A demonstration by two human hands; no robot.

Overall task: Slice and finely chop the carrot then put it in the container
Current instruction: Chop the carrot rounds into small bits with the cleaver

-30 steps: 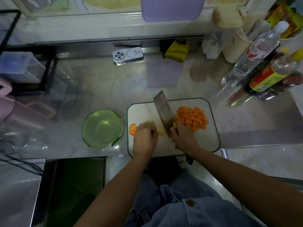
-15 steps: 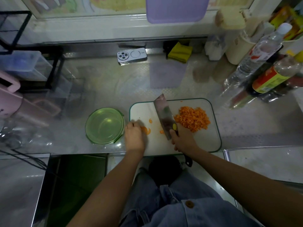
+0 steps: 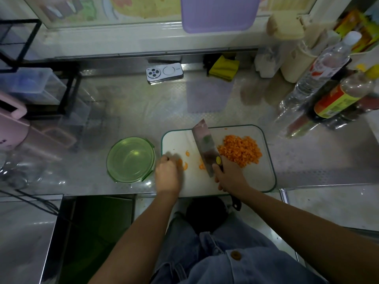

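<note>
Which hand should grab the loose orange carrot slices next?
Left. The left hand sits right beside the loose orange carrot slices on the white cutting board; the right hand has its grip full with the steel cleaver.

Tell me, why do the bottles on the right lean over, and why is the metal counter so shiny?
Head view: the wide-angle lens bends the edges, so the bottles lean; the steel counter mirrors the purple board above it; the left hand looks slightly motion-blurred, the knife in the right hand crisper.
</note>
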